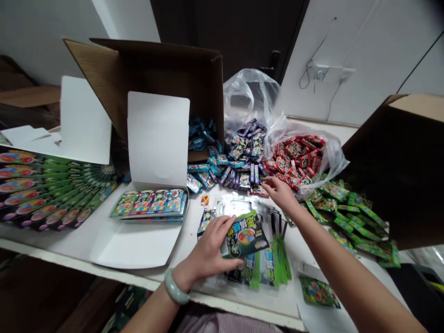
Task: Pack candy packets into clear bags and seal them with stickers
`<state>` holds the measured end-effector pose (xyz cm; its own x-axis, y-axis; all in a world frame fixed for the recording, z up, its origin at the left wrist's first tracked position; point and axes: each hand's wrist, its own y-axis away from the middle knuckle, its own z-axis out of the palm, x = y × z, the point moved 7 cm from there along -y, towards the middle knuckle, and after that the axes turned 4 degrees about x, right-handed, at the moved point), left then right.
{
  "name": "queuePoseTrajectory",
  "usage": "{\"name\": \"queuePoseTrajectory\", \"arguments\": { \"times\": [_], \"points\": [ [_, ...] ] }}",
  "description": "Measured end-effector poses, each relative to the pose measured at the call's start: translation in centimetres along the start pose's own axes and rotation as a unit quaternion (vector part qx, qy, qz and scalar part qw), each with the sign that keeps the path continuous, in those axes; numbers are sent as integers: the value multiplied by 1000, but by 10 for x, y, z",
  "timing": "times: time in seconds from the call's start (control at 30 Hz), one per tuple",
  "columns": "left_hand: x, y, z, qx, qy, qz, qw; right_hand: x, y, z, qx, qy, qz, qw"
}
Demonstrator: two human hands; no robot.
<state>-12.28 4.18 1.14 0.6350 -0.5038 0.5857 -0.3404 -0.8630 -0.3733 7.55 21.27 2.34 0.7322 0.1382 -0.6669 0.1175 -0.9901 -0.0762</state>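
My left hand (215,252), with a pale green bangle at its wrist, grips a green and black pouch (247,235) between thumb and fingers. Beneath it lie fanned-out pouches with green ends (277,263). My right hand (277,190) reaches to the near edge of the small packets, its fingertips bent together by a red packet (259,190); what they hold, if anything, is too small to make out. Purple packets (244,178) stand just left of those fingertips. Behind are red packets (294,157) in a clear plastic bag, with blue packets (204,178) farther left.
An open white box (138,249) holds stacked colourful packs. Large cartons stand behind (173,69) and at the right (398,175). Green packets (354,212) spill at the right. Many boxes (52,189) fan out at the left. The table edge (243,307) runs along the front.
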Motion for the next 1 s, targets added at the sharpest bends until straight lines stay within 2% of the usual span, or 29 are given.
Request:
{"name": "queuePoseTrajectory", "arguments": {
  "times": [0.07,0.13,0.2,0.27,0.4,0.57,0.77,0.83,0.9,0.97,1.0],
  "points": [
    [-1,5,-1,-3,6,0,1000,-4,-32,14,18,30,21,999],
    [-3,9,-3,-4,7,-5,1000,-4,-51,27,28,46,44,998],
    [-7,13,-5,-3,5,-8,1000,0,-59,33,34,39,58,997],
    [-10,14,-7,-5,3,-6,1000,9,-58,30,42,10,66,997],
    [-14,12,-11,2,-5,0,1000,31,-39,11,41,-103,83,990],
    [-12,7,-13,11,-14,6,1000,39,9,-5,-28,-266,80,960],
    [-13,10,-23,10,-25,-32,999,44,62,-16,-73,-345,97,931],
    [-13,10,-25,13,-35,-38,999,42,73,-22,-56,-282,80,955],
    [-11,9,-24,14,-39,-30,999,34,80,-27,-34,-128,36,990],
    [-8,7,-20,9,-37,-22,999,24,86,-23,-49,15,-8,999],
    [-7,7,-18,4,-35,-20,999,22,88,-18,-75,40,-20,996]
  ]
}}
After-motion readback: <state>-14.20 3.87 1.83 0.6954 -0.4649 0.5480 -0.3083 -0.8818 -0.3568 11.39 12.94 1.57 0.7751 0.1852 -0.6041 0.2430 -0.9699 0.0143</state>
